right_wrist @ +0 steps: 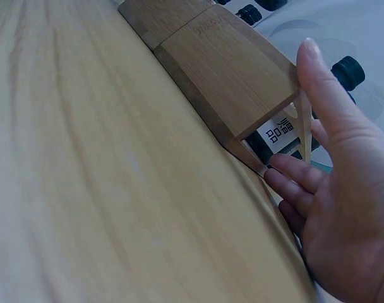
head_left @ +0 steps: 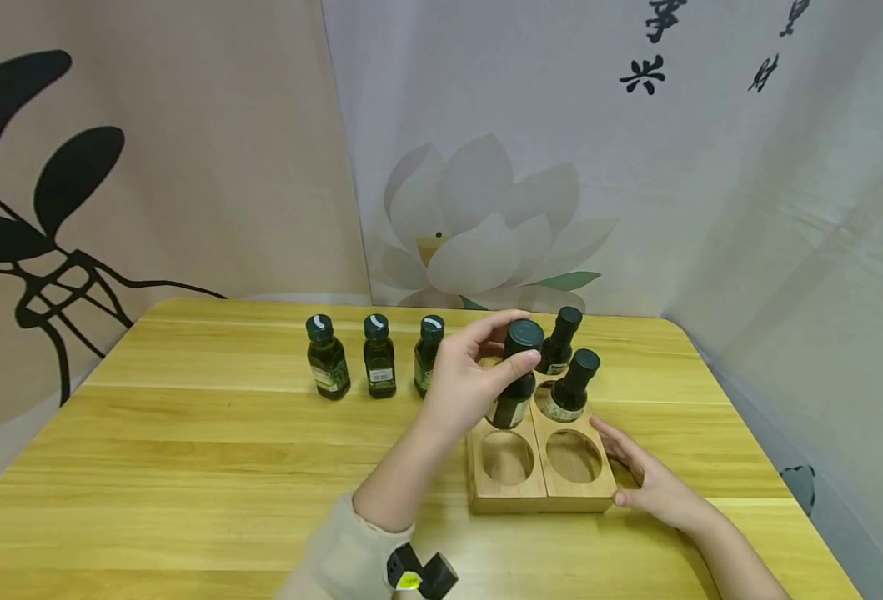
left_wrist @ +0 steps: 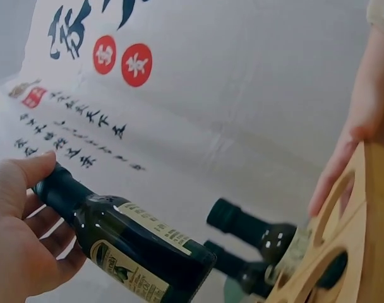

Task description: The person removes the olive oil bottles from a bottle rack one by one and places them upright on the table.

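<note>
My left hand point(head_left: 462, 375) grips a dark green glass bottle point(left_wrist: 141, 240) by its neck and cap, thumb on the near side. The bottle, bearing a cream label with an olive picture, overlaps the left column of a two-column wooden bottle rack point(head_left: 542, 504) in the head view. Two similar bottles stand in the rack's right column, one in the middle hole point(head_left: 567, 392) and one at the back point(head_left: 561, 337). My right hand point(head_left: 654, 487) rests against the rack's right side, fingers spread along it. In the right wrist view, its thumb point(right_wrist: 318, 69) lies at the rack's edge.
Three shorter bottles, at the left point(head_left: 328, 358), middle point(head_left: 379, 357) and right point(head_left: 428, 350), stand in a row left of the rack. The right one is partly behind my left hand. A curtain point(head_left: 261, 167) hangs behind the wooden table point(head_left: 186, 467).
</note>
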